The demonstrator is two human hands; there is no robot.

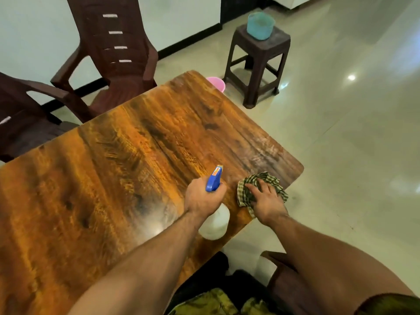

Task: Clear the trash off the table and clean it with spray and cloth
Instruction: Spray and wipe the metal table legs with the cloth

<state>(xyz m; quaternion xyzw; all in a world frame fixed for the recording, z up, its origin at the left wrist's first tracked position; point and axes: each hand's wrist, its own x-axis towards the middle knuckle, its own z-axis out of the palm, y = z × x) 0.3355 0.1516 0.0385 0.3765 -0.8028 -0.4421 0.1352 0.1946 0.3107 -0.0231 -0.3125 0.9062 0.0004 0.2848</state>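
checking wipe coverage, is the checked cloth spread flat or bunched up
Bunched up: the checked cloth lies crumpled in folds under the right hand, whose spread fingers press it onto the wooden table near its edge.

The wooden worktop [113, 178] shows glossy, dark-streaked grain and rounded corners. A green checked cloth [266, 177] lies crumpled on it near the right edge. On the pale tiled floor [341, 133] stand a brown chair [118, 53], a second chair [22, 114], a stool [259, 60] carrying a blue tub [259, 26], and a pink bucket [216, 83] just beside the worktop's far corner.
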